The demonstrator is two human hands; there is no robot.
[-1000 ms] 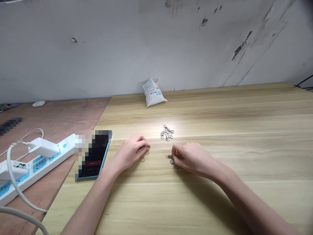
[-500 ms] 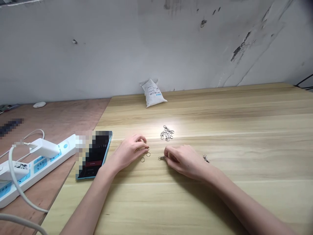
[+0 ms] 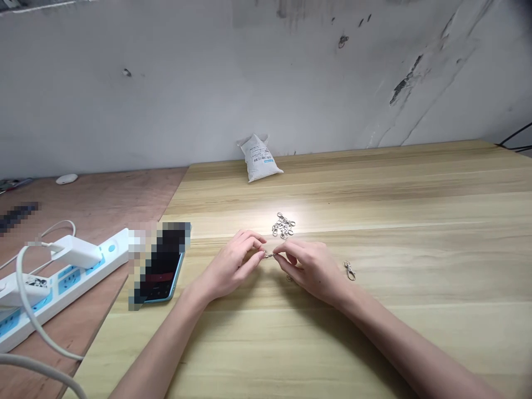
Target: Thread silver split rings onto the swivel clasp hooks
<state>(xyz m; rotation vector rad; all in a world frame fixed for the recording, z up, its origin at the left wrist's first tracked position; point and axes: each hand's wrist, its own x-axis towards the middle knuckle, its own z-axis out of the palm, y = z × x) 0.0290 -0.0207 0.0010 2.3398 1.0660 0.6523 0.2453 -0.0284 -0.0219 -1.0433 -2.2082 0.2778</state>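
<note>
A small metal swivel clasp (image 3: 270, 255) bridges the fingertips of both hands, just above the wooden table. My right hand (image 3: 310, 269) pinches its right end between thumb and forefinger. At the other end, my left hand (image 3: 235, 263) is closed, thumb against fingertips; whether a ring is also in that pinch is too small to tell. Part of a metal ring (image 3: 290, 278) shows below my right hand. Beyond the hands lies a pile of swivel clasps (image 3: 284, 226). Another clasp (image 3: 349, 270) rests apart, right of my right hand.
A phone (image 3: 160, 277), partly blurred, lies left of my left hand. Farther left, a white power strip (image 3: 114, 249) carries plugged-in chargers and cables. A white plastic packet (image 3: 260, 159) sits near the wall at the back of the wooden table (image 3: 394, 221).
My left hand has moved right and now meets the clasp in my right hand, which has lifted slightly. The two loose rings seen beside my left hand are no longer visible there.
</note>
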